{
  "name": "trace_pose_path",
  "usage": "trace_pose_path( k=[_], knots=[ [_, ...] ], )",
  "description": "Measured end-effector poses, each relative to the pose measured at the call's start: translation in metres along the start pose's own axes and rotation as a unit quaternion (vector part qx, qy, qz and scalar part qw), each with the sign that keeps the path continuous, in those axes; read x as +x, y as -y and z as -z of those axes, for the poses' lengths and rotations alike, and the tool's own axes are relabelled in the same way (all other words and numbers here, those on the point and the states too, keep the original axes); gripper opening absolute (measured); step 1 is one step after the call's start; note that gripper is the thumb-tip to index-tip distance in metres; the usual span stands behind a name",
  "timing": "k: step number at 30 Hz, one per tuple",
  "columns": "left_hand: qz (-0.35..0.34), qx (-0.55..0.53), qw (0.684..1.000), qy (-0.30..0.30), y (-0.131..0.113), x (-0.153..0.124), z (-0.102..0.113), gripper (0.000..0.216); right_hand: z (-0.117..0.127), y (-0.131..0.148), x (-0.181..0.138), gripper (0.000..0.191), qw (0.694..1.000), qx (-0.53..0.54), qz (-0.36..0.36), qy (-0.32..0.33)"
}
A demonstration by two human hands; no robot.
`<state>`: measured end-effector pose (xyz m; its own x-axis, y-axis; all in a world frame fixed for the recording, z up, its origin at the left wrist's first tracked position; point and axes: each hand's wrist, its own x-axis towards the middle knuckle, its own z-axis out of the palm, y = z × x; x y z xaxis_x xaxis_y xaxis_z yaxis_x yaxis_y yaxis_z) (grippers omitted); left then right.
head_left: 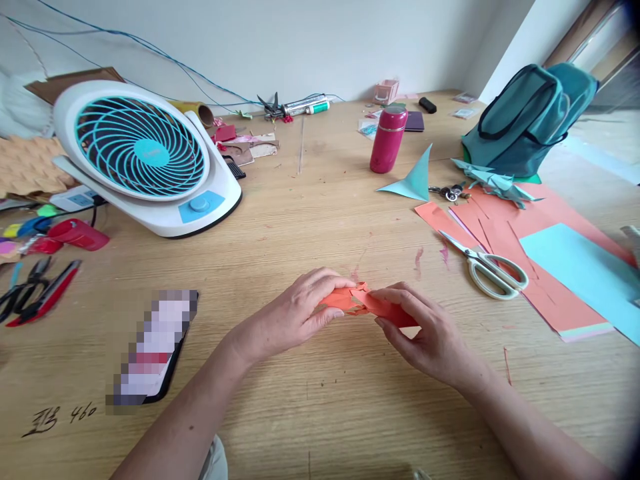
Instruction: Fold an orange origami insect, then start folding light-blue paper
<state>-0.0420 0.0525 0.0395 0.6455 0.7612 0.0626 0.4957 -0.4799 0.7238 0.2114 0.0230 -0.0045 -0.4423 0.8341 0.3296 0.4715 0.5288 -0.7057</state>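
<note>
A folded piece of orange paper (361,297) is held low over the middle of the wooden table (300,227). My left hand (295,310) pinches its left end between thumb and fingers. At the right end, my right hand (420,330) grips the paper the same way, with the thumb below and the fingers on top. Creases and small points show in the section between the hands. Both ends are partly hidden by my fingers. White-handled scissors (496,275) lie beyond my right hand, on sheets of orange paper (565,300).
A white and blue fan (210,193) stands at the left. Nearer me lies a phone (160,340) with a blurred screen. Farther back are a magenta flask (388,141), a folded teal paper piece (413,179), keys (453,193) and a teal backpack (520,127). Pliers (30,290) rest at the left edge.
</note>
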Motion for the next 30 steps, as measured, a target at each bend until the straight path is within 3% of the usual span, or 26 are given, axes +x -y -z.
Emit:
trace_pose_path(
  k=[10,21,30],
  knots=[
    [-0.037,0.07,0.996,-0.035,0.0082,0.001,-0.0039,0.042,0.0012,0.0016,-0.0018,0.034,1.0,0.007,0.027,0.008],
    [-0.026,0.132,0.991,-0.022,0.0077,0.0008,-0.0067,0.04,-0.002,0.002,0.0005,0.039,0.974,-0.17,0.148,0.005],
    [-0.046,0.136,0.989,-0.029,0.006,0.0001,-0.0048,0.044,-0.0008,0.0059,0.0,0.037,0.996,-0.051,0.074,0.016]
  ],
)
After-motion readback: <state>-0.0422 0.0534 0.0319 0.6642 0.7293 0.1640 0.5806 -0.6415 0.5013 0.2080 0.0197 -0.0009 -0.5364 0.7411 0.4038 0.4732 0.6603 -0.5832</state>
